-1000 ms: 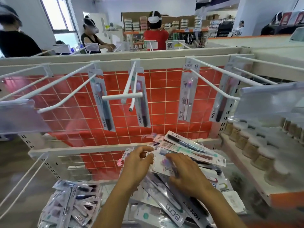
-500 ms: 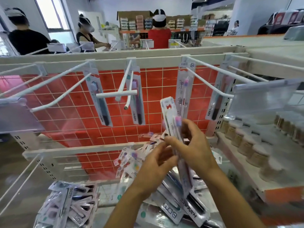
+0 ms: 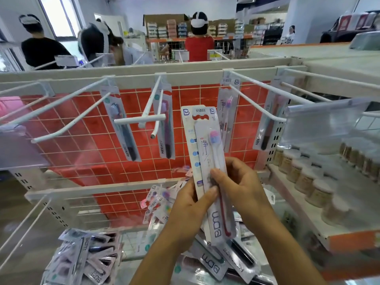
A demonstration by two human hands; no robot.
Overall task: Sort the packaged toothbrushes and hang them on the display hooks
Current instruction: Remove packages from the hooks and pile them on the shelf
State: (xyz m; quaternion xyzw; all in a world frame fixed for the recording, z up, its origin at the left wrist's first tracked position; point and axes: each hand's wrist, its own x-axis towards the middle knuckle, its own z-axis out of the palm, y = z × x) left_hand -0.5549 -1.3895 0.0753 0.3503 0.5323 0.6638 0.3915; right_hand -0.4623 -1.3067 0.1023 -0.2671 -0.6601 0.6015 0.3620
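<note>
Both hands are holding up two long white carded toothbrush packs (image 3: 202,161), fanned slightly, at the centre of the head view, in front of the red wire-grid back panel (image 3: 82,145). The left hand (image 3: 189,210) is gripping the lower part of the rear pack from 7 o'clock, thumb lying across the front; the right hand (image 3: 238,188) is pinching the front pack, the one with the pink-bristled white brush, from 4 o'clock, thumb on its face. Neither hand is released or clenched empty. Judged step: sorting, i.e. comparing or squaring up two like packs before hanging. The matching pack already hanging on the white metal display hook (image 3: 257,105) at 1 o'clock appears to carry the same print, so that hook is the likely target; the hooks at 11 and 12 o'clock are carrying dark-brush packs (image 3: 123,130) of another brand. The next move is calling for aligning the punched hang-holes at the tops of the two cards, then raising them toward 1 o'clock and threading them over the hook tip; the hook's upturned end looks likely to catch a card whose hole is misaligned. A loose pile of unsorted toothbrush packs (image 3: 216,264) is lying below at 6 o'clock, another heap (image 3: 82,256) at 8 o'clock. Pale lidded jars (image 3: 308,182) are standing on the shelf at 3 o'clock.
</note>
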